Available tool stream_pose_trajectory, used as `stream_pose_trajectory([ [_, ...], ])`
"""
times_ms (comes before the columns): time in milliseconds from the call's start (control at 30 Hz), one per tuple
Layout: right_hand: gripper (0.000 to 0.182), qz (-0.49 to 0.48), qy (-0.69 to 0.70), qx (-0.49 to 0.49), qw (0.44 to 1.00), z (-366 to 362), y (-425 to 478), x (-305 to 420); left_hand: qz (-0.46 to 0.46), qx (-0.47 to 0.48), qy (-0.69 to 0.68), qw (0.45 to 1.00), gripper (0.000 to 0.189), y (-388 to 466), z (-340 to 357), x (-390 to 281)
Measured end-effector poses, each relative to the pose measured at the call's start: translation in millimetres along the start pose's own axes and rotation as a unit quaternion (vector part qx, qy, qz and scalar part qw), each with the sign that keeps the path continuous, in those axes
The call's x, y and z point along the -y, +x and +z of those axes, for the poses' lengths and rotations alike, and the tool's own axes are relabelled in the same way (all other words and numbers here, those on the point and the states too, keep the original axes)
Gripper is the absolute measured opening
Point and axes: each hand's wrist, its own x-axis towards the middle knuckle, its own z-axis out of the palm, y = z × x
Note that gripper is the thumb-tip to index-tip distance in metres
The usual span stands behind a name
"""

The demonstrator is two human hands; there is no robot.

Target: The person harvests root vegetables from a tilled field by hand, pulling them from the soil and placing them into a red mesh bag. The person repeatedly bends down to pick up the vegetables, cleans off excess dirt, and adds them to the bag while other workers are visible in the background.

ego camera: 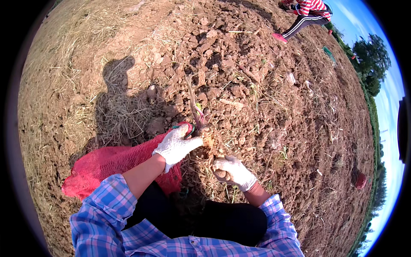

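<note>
My left hand (178,144), in a white knit glove, grips the mouth of a red mesh bag (118,163) at its green-trimmed rim. The bag lies slack on the soil to the left, partly under my forearm. My right hand (234,172), gloved too, is low over the dirt with its fingers curled. Brown shapes show at those fingers; whether they are a held lump or soiled fingertips is unclear. Between the hands the loose soil (208,143) looks blurred. Just beyond my left hand stands a dry plant stem (191,93) with a purplish base (199,116).
Clods (205,48) and dry straw (112,109) cover the field. Another person (308,16) in a striped top crouches at the upper right. A red bag-like object (361,181) lies far right, with trees (372,61) along the field's edge.
</note>
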Motion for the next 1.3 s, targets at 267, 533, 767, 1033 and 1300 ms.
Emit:
stream_pose_trajectory([
  [267, 0.067, -0.184, -0.465, -0.199, 0.843, 14, 15, 9, -0.105, -0.012, -0.181, 0.978, 0.064, 6, -3, 8],
  [533, 0.068, -0.145, 0.038, -0.015, 0.989, -1, 7, 31, -0.091, -0.062, -0.249, 0.962, 0.048, 12, -10, 19],
  [767, 0.068, -0.239, -0.245, -0.364, 0.866, -12, 24, 49, -0.063, -0.164, -0.213, 0.961, 0.052, 12, -2, 14],
  [1033, 0.09, -0.175, -0.28, -0.23, 0.915, 39, 52, 65, -0.103, -0.047, -0.334, 0.936, 0.057, 4, 15, -5],
  [1300, 0.062, -0.269, -0.253, -0.217, 0.904, 35, 54, 62, -0.112, -0.105, -0.301, 0.941, 0.032, 17, 33, 12],
])
